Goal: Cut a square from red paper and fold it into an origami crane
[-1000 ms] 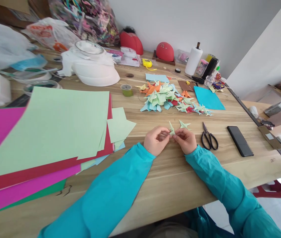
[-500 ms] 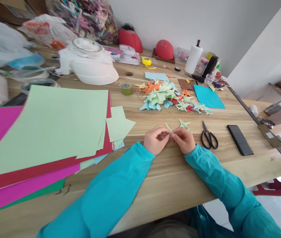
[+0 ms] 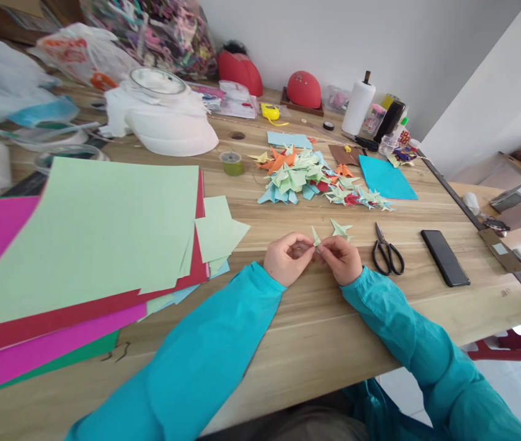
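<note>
Between my fingertips is a small piece of folded light-green paper (image 3: 316,235), its narrow point sticking up and away from me. My left hand (image 3: 289,257) pinches it from the left, and my right hand (image 3: 341,258) pinches it from the right; the fingers hide its lower part. Just beyond my right hand lies a folded light-green paper star (image 3: 341,229). Farther back, a heap of folded paper figures (image 3: 294,174) in green, blue, orange and red spreads over the wooden table (image 3: 297,343).
Black-handled scissors (image 3: 386,251) and a phone (image 3: 445,258) lie to the right. Large coloured sheets (image 3: 122,226) and small green squares (image 3: 218,229) are stacked at left. A spool (image 3: 231,163), a blue sheet (image 3: 387,177) and a white cap (image 3: 171,128) sit farther back.
The folded paper in my fingers has turned, so its point now stands more upright and looks wider. Both hands have stayed nearly in place, still pinching it.
</note>
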`<state>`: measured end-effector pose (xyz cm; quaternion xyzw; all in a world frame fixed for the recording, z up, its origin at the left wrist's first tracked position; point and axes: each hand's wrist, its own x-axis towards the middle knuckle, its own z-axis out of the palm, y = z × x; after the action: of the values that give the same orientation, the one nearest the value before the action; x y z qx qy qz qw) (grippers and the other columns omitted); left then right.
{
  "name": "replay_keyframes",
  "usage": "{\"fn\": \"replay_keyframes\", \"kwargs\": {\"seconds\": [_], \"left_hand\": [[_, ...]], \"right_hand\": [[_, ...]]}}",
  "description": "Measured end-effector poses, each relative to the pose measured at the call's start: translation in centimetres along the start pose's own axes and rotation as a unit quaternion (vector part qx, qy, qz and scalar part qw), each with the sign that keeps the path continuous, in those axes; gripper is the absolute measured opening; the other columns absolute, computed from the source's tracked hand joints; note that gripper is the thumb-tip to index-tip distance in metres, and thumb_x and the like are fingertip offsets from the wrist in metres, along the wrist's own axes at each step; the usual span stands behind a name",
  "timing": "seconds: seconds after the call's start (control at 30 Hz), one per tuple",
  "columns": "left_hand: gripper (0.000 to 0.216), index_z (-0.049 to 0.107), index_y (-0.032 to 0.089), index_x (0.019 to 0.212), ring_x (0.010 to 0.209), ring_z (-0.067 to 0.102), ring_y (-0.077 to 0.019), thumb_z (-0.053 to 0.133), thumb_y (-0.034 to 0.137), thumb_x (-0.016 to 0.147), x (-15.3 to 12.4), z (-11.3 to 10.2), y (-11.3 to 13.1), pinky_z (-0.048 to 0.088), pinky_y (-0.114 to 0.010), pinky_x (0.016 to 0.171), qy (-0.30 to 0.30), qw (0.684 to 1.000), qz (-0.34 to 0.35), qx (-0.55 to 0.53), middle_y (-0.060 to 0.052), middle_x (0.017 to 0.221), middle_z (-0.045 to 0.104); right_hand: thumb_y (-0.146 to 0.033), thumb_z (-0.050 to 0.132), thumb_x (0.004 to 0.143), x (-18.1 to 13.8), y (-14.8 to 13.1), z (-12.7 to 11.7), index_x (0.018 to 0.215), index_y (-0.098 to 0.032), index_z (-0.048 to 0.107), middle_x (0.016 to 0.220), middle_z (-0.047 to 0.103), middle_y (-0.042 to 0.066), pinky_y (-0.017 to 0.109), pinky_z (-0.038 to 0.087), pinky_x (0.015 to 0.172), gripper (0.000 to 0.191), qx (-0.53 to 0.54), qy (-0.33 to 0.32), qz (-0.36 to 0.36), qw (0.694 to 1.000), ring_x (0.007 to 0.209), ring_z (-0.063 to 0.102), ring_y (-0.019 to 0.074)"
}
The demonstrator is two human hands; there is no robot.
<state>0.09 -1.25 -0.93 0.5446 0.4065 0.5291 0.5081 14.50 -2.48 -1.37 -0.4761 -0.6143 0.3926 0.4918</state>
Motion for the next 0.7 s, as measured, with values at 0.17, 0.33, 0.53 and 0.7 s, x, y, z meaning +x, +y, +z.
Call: {"fn": "replay_keyframes", "kwargs": {"seconds": [0.17, 0.33, 0.53, 0.7], "left_hand": [[0.016, 0.065, 0.018, 0.072, 0.055, 0.063, -0.0161, 0.069, 0.029, 0.061, 0.1, 0.0, -0.3, 0.051, -0.027, 0.053, 0.017, 1.0, -0.009, 0.022, -0.003, 0.063, 0.067], [0.016, 0.066, 0.016, 0.073, 0.056, 0.064, -0.0169, 0.067, 0.026, 0.061, 0.3, -0.1, -0.7, 0.053, -0.028, 0.055, 0.02, 0.998, -0.001, 0.053, -0.004, 0.064, 0.068], [0.017, 0.067, 0.015, 0.075, 0.056, 0.064, -0.0162, 0.066, 0.025, 0.061, 0.3, -0.2, -0.7, 0.053, -0.026, 0.053, 0.008, 0.999, 0.007, 0.045, -0.004, 0.064, 0.068], [0.02, 0.07, 0.015, 0.077, 0.057, 0.065, -0.0163, 0.066, 0.023, 0.059, 0.6, -0.3, -1.0, 0.055, -0.026, 0.054, 0.013, 1.0, -0.015, 0.024, -0.004, 0.066, 0.07]], "right_hand": [[-0.03, 0.054, 0.083, -0.3, 0.0, -0.5, 0.08, -0.023, 0.063, 0.067, 0.063, 0.001, 0.025, 0.044, 0.056, 0.012, -0.175, 0.014, -0.107, 0.979, 0.056, 0.055, 0.0128], [-0.026, 0.051, 0.085, -0.4, -0.4, -0.7, 0.082, -0.024, 0.065, 0.074, 0.067, 0.003, 0.023, 0.045, 0.059, 0.014, -0.279, 0.002, -0.183, 0.943, 0.06, 0.057, 0.0126], [-0.022, 0.05, 0.085, -0.3, -0.5, -0.5, 0.081, -0.02, 0.062, 0.069, 0.068, 0.002, 0.02, 0.046, 0.055, 0.012, -0.299, 0.039, -0.236, 0.924, 0.055, 0.058, 0.0108], [-0.021, 0.05, 0.086, -0.3, -0.5, -0.5, 0.082, -0.021, 0.06, 0.07, 0.069, 0.002, 0.019, 0.047, 0.055, 0.011, -0.315, 0.051, -0.261, 0.911, 0.058, 0.061, 0.0111]]}}
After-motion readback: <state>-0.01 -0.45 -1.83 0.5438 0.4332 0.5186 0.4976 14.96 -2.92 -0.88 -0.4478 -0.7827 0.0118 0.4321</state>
